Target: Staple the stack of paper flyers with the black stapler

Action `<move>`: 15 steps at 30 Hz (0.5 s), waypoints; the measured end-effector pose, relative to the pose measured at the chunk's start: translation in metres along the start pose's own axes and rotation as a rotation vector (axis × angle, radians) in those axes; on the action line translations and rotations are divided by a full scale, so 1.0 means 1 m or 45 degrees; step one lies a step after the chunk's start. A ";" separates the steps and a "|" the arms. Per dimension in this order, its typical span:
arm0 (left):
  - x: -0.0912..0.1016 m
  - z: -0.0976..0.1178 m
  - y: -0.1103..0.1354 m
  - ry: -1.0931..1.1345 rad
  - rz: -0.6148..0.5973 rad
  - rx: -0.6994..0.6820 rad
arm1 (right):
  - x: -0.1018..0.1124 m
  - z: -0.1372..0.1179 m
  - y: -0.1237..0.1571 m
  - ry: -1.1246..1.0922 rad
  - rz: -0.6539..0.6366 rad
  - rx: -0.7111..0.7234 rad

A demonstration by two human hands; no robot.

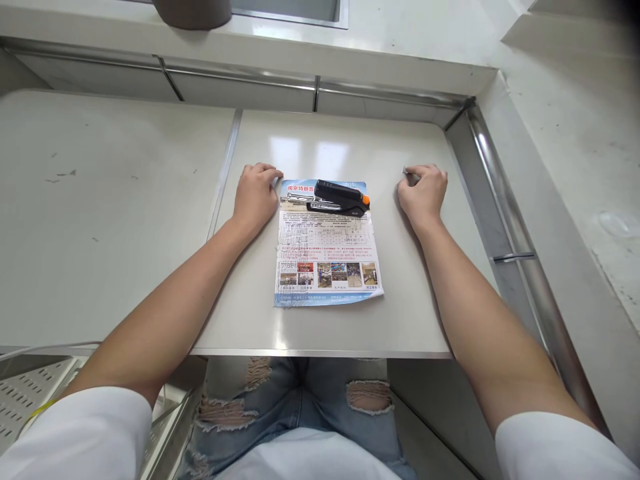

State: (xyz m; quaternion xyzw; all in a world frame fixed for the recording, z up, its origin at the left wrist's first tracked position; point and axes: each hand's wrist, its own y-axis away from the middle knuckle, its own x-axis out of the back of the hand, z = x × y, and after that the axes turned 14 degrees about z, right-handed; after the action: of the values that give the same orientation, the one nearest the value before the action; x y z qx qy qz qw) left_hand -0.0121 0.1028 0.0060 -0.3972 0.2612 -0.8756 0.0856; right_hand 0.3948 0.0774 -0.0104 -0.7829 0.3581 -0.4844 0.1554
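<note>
A printed leaflet (327, 250) lies flat on the white table (400, 313) in front of me. A black stapler with an orange tip (339, 198) rests across the leaflet's top edge. My left hand (255, 197) lies on the table just left of the leaflet's top corner, fingers curled under, nothing visible in it. My right hand (424, 192) rests to the right of the stapler, apart from the leaflet, its fingers pinched on a small silvery object at about its fingertips.
A second white table (110, 213) adjoins on the left. A raised ledge (300, 53) with a dark round object (193, 13) runs along the back. A metal rail (520, 253) borders the right side. A perforated metal shelf (30, 393) sits low left.
</note>
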 end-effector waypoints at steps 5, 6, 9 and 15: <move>-0.003 -0.008 0.001 0.056 0.097 0.042 | 0.003 -0.005 0.001 0.034 0.070 0.058; -0.004 -0.009 0.001 0.065 0.106 0.047 | 0.006 -0.011 0.002 0.025 0.099 0.072; -0.006 -0.010 0.001 0.072 0.141 0.049 | 0.020 -0.036 0.007 -0.094 0.185 0.125; -0.001 0.002 0.001 0.088 0.246 -0.022 | 0.030 -0.082 0.031 -0.498 -0.024 0.479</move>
State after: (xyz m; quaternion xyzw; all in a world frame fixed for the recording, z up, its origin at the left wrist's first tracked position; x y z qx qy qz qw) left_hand -0.0103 0.1017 0.0065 -0.3402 0.3086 -0.8742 0.1573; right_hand 0.3185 0.0434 0.0303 -0.8221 0.2177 -0.3836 0.3600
